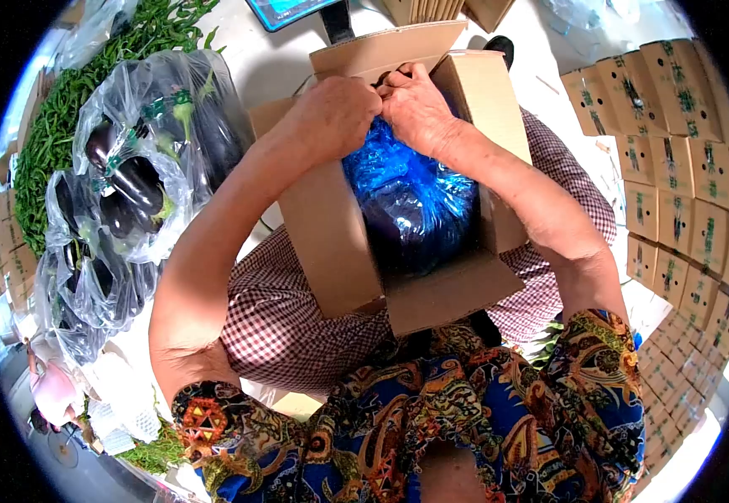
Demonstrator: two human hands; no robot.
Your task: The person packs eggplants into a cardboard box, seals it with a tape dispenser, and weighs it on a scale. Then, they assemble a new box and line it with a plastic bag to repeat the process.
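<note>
An open cardboard box (327, 243) sits between my knees with its flaps spread outward. Inside it is a shiny blue plastic bag (411, 189) wrapped around something dark, probably eggplants. At the bag's gathered top, toward the far side of the box, my left hand (339, 116) is closed with its fingers curled inward. My right hand (419, 111) meets it there, thumb and fingers pinched together. Both hands appear to grip the bag's neck, though the fingers hide most of that spot.
Eggplants (136, 183) in clear plastic bags lie to the left, beside a long heap of green chili peppers (50, 159). Stacked cardboard boxes (671, 163) form a wall at the right. A scale-like device with a blue edge (289, 10) stands beyond the box.
</note>
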